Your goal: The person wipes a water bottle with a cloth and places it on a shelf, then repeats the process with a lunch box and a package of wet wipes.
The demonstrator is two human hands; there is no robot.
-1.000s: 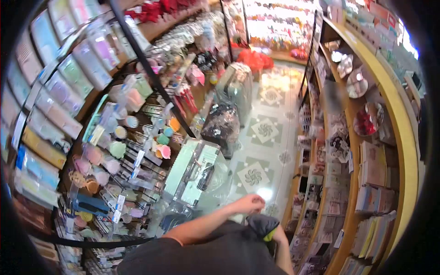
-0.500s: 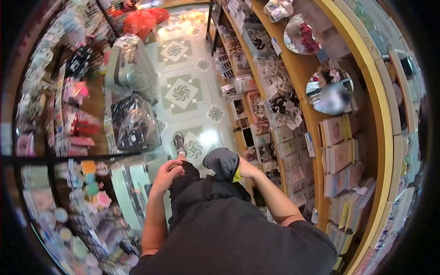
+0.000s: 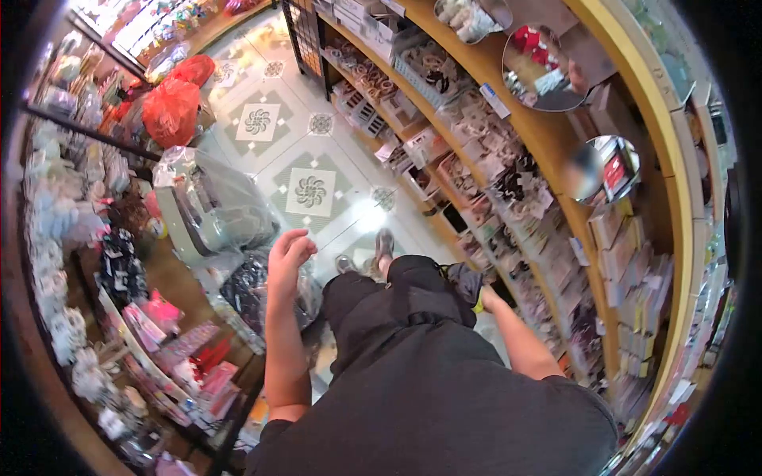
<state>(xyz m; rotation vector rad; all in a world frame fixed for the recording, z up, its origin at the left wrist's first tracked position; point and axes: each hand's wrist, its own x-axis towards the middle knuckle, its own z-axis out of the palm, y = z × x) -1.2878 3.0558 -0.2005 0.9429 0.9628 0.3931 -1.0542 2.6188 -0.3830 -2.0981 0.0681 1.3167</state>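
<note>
Shop aisle, patterned floor tiles (image 3: pixel 309 192): at centre frame the left hand (image 3: pixel 287 252) is raised, fingers loosely curled, empty; a dark cloth (image 3: pixel 463 278) covers the right hand (image 3: pixel 479 296), so I cannot tell its grip.

Your shirt (image 3: pixel 444 397): dark grey cloth, matt, no sheen. Grey cloth (image 3: pixel 464 278) low on your right side is matt too, w/ a brighter yellow edge. Floor (image 3: pixel 262 166) is tile, smooth & glossy, w/ a glare spot on it. Shelves (image 3: pixel 548 139) at right look like wood, smooth, yellow-tan satin finish. Suitcase wrap (image 3: pixel 226 206) is clear plastic film, crinkled, shiny. Black bundle (image 3: pixel 254 289) nxt to it has the same glossy film. Red bags (image 3: pixel 171 107): thin plastic, glossy. Round mirrors (image 3: pixel 548 71): glass, v. reflective. Rack (image 3: pixel 305 32): black wire, prob. metal.
</note>
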